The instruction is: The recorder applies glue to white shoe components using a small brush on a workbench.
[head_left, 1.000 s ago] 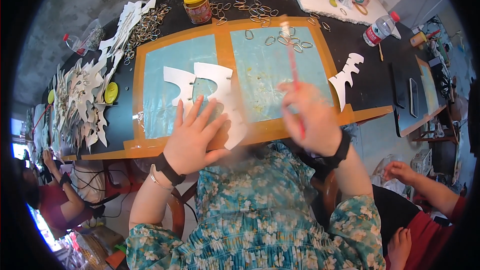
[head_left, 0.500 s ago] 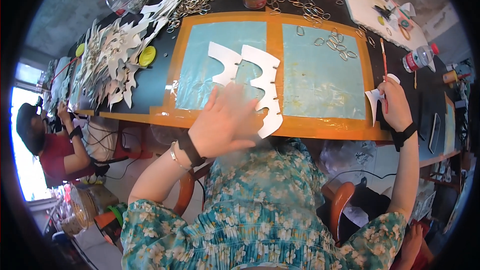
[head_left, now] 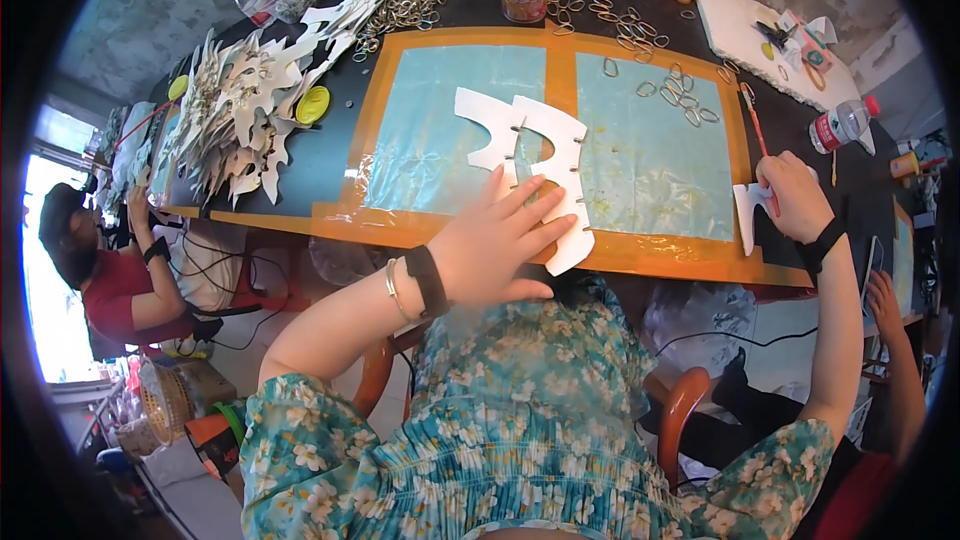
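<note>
Your left hand (head_left: 495, 245) lies flat, fingers (head_left: 530, 202) spread, pressing the near end of the white cutout (head_left: 545, 155) down on the blue mat (head_left: 450, 120) at the middle of the table (head_left: 330, 145). It grips nothing, it only weighs the piece down. Your right hand (head_left: 795, 198) is far out to the right, fingers curled around a red-handled brush (head_left: 757, 135), and it rests against a smaller white cutout (head_left: 750, 212) at the table's near edge.

I think the main risk is the large cutout: its lower tip sits over the orange border close to the edge, so if your palm lifts or slides, the piece could skew or drop off. The small metal clips along its seam look easy to knock loose under a shifting palm. With your arms so far apart, the brush tip could also smear the smaller cutout, and loose metal rings (head_left: 680, 100) lie nearby to snag
</note>
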